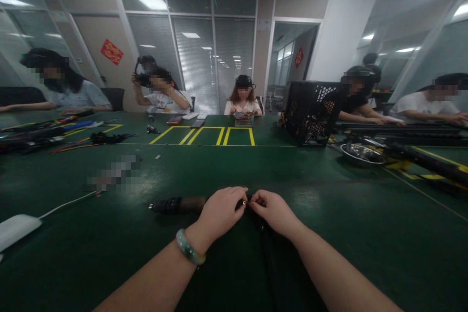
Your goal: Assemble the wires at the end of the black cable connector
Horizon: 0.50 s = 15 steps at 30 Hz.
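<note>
My left hand (223, 210), with a green bangle (190, 248) on its wrist, is closed at the middle of the table. Between its thumb and fingers shows a small dark piece with a brass-coloured end (244, 203). My right hand (274, 210) almost meets it, thumb and fingers pinched together; what they hold is too small to make out. A dark cylindrical tool (175, 205) with a metal tip lies to the left, its right end hidden behind my left hand. Below my right hand, a long black cable-like thing (263, 234) runs toward me, blurred against the dark green tabletop.
A white power strip (18, 234) with a cord lies at the left. Black rods and wires (32, 134) are farther left. Across the table stand a black computer case (310, 112) and a metal bowl (361, 154). Several people sit around the far side.
</note>
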Tool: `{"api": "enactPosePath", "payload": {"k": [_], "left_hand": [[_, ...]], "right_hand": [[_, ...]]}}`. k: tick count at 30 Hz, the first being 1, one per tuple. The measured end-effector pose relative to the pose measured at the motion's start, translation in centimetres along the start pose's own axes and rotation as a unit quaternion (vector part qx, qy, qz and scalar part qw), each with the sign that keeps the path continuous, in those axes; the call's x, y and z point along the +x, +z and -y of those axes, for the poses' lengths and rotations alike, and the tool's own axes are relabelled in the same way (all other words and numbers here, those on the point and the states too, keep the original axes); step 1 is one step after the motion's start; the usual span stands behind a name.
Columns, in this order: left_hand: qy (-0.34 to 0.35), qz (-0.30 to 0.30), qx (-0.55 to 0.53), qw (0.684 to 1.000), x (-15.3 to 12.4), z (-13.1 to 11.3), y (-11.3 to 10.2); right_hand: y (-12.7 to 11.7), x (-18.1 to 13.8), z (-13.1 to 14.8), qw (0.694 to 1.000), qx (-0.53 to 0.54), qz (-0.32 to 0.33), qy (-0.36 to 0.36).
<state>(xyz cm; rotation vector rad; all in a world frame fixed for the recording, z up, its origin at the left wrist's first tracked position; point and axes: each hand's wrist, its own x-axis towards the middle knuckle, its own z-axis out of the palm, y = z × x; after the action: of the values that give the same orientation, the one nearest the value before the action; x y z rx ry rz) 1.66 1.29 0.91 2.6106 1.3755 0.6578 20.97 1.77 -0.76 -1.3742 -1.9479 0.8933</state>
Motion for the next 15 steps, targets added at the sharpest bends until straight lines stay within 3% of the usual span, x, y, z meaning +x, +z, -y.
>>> {"api": "enactPosePath", "payload": {"k": [15], "left_hand": [[0.007,0.006,-0.029,1.0,0.05,-0.01,-0.25]], "right_hand": [[0.09,0.06,-0.02,1.0,0.006,0.003,-0.003]]}}
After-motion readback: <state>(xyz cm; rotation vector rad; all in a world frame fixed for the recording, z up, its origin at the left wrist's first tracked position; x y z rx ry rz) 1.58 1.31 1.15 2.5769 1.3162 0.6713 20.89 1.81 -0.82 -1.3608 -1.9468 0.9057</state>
